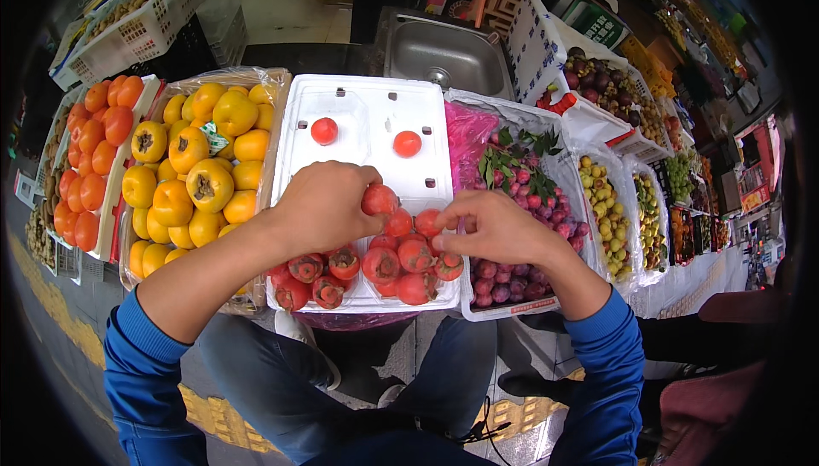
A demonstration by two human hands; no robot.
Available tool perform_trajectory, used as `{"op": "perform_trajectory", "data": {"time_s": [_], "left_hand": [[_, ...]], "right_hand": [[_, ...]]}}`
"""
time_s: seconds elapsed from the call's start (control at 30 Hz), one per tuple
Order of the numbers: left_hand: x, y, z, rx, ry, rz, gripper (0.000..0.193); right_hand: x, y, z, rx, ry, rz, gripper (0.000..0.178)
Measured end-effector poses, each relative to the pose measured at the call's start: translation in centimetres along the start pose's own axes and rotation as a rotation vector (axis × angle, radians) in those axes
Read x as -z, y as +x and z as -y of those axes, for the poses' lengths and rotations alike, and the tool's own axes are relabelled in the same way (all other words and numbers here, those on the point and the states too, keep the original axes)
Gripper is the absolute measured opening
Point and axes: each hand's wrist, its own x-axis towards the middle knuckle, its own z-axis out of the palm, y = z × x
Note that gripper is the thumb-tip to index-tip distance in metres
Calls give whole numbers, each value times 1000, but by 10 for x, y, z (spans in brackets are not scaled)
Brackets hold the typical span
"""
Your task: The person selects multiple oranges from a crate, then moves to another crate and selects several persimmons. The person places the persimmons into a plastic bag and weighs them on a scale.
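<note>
A white foam tray (358,99) lies in front of me. Along its near edge, small red persimmons (415,255) are heaped, several with the brown leafy cap facing up. My left hand (328,199) is closed around a red persimmon (380,200) at the heap's far side; its fingertips are partly hidden. My right hand (493,227) reaches in from the right, fingers bent and pinching at another red persimmon (428,223) on top of the heap. Farther up the tray sit two single persimmons, a left one (324,131) and a right one (407,143).
Orange-yellow persimmons (205,184) fill a box at left, with tomato-red fruit (94,150) beyond it. Plums (512,282) and a pink plastic bag (469,143) adjoin the tray's right side. A metal sink (448,48) stands behind. A person's red sleeve (712,406) shows at lower right.
</note>
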Motion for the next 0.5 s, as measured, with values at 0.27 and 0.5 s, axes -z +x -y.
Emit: {"op": "perform_trajectory", "data": {"time_s": [0.27, 0.5], "left_hand": [[-20, 27, -25, -211, 168, 109, 33], [-30, 45, -30, -182, 208, 250, 44]], "right_hand": [[-39, -43, -19, 153, -355, -74, 45], [-15, -28, -34, 55, 58, -278, 43]]}}
